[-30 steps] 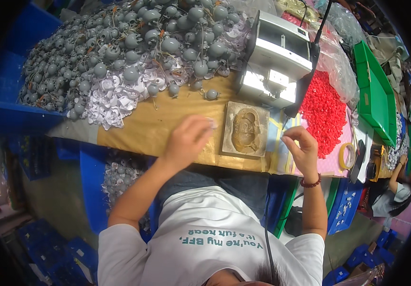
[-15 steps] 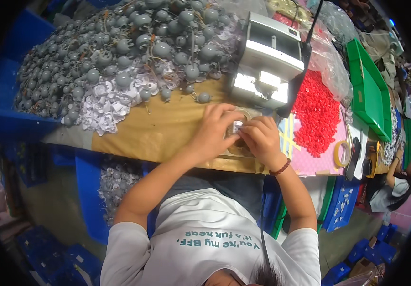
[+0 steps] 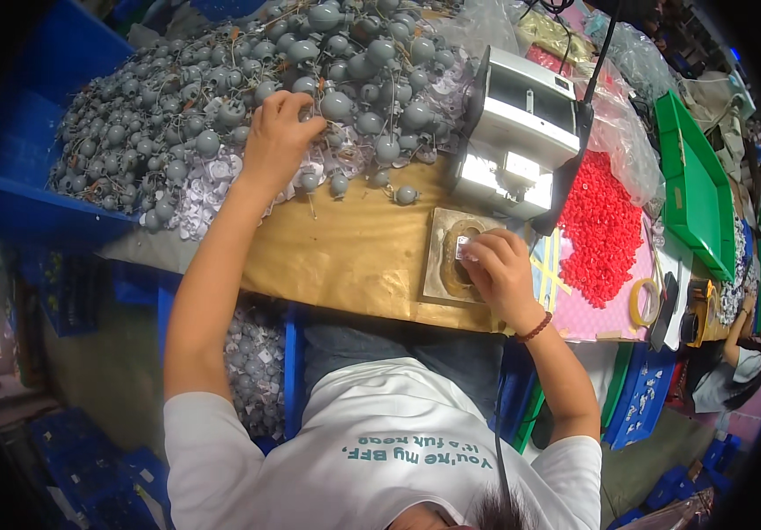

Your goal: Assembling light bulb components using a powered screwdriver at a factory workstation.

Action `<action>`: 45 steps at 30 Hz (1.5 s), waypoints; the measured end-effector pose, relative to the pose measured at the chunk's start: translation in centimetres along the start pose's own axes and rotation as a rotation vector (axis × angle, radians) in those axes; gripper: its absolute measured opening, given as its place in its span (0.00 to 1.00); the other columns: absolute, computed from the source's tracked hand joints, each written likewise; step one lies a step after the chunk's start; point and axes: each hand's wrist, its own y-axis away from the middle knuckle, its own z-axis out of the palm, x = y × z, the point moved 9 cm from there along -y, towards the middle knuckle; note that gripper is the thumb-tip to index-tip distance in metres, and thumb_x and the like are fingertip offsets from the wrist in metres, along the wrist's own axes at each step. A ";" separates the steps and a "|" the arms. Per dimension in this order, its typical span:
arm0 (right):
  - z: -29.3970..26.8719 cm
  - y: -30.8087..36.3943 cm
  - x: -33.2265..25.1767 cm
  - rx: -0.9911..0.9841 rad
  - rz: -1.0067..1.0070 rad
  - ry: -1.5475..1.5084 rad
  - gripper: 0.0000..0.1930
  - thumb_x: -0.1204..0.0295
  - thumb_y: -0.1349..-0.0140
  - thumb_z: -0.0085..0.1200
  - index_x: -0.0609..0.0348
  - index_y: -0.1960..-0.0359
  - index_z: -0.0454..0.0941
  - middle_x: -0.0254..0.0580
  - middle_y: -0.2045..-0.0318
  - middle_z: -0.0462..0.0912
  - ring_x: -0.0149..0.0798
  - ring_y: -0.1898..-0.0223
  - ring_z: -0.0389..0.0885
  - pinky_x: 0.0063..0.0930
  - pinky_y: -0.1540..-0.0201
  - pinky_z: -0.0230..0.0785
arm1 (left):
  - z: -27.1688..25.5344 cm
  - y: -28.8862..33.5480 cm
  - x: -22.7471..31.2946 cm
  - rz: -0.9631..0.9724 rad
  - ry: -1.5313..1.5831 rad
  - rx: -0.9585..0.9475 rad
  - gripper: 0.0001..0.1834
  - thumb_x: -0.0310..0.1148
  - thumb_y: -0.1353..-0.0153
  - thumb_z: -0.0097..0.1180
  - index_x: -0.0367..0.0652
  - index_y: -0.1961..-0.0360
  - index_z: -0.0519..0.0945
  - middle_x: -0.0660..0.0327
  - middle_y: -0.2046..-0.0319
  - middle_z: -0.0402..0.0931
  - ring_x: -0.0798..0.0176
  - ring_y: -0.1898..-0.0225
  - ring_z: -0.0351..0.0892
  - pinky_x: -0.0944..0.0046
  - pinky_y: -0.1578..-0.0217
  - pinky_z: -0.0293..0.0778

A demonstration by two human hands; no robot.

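My left hand reaches over the front of the heap of grey balls. Its fingers are bent and a gap shows between thumb and forefinger, beside a grey ball. Over a square metal fixture with a rounded hollow, my right hand pinches a small white piece. The fingertips partly cover both that piece and the hollow. White plastic parts lie along the front of the heap.
Behind the fixture stands a grey-white machine with a black cable. Red small parts are spread to its right, near a yellow tape roll and a green tray. Blue bins stand at left. Another person sits far right.
My left hand has left the fixture and moved up and left to the grey balls. My right hand stays at the fixture with the white piece. The view has shifted slightly.
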 end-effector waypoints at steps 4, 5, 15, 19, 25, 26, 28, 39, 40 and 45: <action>-1.4 0.0 0.8 0.048 0.152 -0.143 0.19 0.78 0.47 0.66 0.61 0.52 0.78 0.48 0.55 0.79 0.51 0.55 0.78 0.40 0.53 0.71 | -3.0 -0.8 0.8 -0.049 0.254 0.116 0.12 0.24 0.50 0.67 0.48 0.63 0.84 0.65 0.57 0.79 0.52 0.46 0.69 0.55 0.45 0.68; -1.8 -0.1 1.0 0.074 0.187 -0.194 0.19 0.78 0.46 0.66 0.62 0.51 0.78 0.50 0.55 0.79 0.52 0.54 0.78 0.40 0.52 0.72 | -4.2 -1.0 1.1 -0.090 0.335 0.160 0.11 0.24 0.50 0.67 0.47 0.64 0.84 0.65 0.58 0.80 0.52 0.46 0.70 0.55 0.45 0.68; -6.0 -4.0 -2.1 0.187 0.104 -0.365 0.18 0.80 0.43 0.62 0.66 0.49 0.77 0.53 0.51 0.80 0.51 0.51 0.80 0.36 0.49 0.72 | -4.0 -0.3 10.3 -0.390 1.363 -0.214 0.04 0.26 0.32 0.57 0.38 0.59 0.76 0.64 0.68 0.79 0.73 0.65 0.79 0.71 0.62 0.75; -5.6 -5.2 -3.4 0.025 0.169 -0.671 0.19 0.79 0.39 0.61 0.66 0.46 0.75 0.50 0.52 0.80 0.43 0.49 0.80 0.31 0.49 0.73 | -1.4 2.5 16.5 -0.520 1.705 -0.595 0.07 0.31 0.30 0.56 0.38 0.58 0.76 0.65 0.71 0.77 0.75 0.71 0.78 0.73 0.67 0.75; -2.0 -1.2 -1.9 -0.152 0.550 -1.062 0.13 0.80 0.34 0.57 0.65 0.48 0.77 0.38 0.59 0.82 0.28 0.57 0.83 0.24 0.59 0.77 | 2.4 7.3 21.9 -0.936 2.250 -0.834 0.15 0.42 0.27 0.52 0.40 0.53 0.75 0.66 0.70 0.74 0.73 0.72 0.76 0.69 0.67 0.78; -2.5 -1.0 -1.6 -0.168 0.504 -0.908 0.12 0.80 0.35 0.58 0.64 0.50 0.78 0.38 0.61 0.82 0.29 0.60 0.83 0.25 0.62 0.77 | 2.7 8.0 22.5 -1.058 2.310 -0.855 0.16 0.42 0.27 0.52 0.40 0.52 0.75 0.65 0.68 0.74 0.73 0.70 0.77 0.68 0.67 0.79; -3.4 -1.1 -1.1 -0.198 0.403 -0.602 0.10 0.81 0.38 0.60 0.60 0.55 0.81 0.39 0.65 0.83 0.33 0.67 0.84 0.27 0.67 0.76 | 2.9 9.1 22.8 -1.188 2.349 -0.864 0.17 0.38 0.28 0.54 0.39 0.45 0.72 0.63 0.59 0.74 0.72 0.61 0.77 0.68 0.62 0.79; -0.4 -1.3 -0.4 -0.182 0.047 0.096 0.15 0.74 0.52 0.61 0.54 0.60 0.81 0.38 0.64 0.79 0.41 0.65 0.82 0.34 0.71 0.76 | 0.6 7.1 21.1 -0.310 1.071 -0.277 0.13 0.22 0.46 0.63 0.39 0.58 0.79 0.55 0.56 0.75 0.51 0.53 0.76 0.58 0.52 0.73; -0.1 -1.3 -0.4 -0.208 0.030 0.117 0.14 0.73 0.52 0.60 0.55 0.61 0.81 0.37 0.64 0.78 0.40 0.64 0.81 0.34 0.71 0.76 | 0.6 7.0 21.3 -0.307 1.078 -0.287 0.12 0.22 0.46 0.63 0.40 0.59 0.80 0.55 0.56 0.75 0.50 0.53 0.75 0.56 0.52 0.72; 0.3 -1.7 -1.5 -0.315 -0.072 0.200 0.13 0.72 0.51 0.58 0.58 0.62 0.80 0.37 0.66 0.74 0.39 0.64 0.78 0.32 0.71 0.76 | 0.7 7.0 22.1 -0.241 1.063 -0.309 0.12 0.23 0.46 0.62 0.40 0.59 0.80 0.56 0.56 0.74 0.50 0.54 0.74 0.56 0.53 0.72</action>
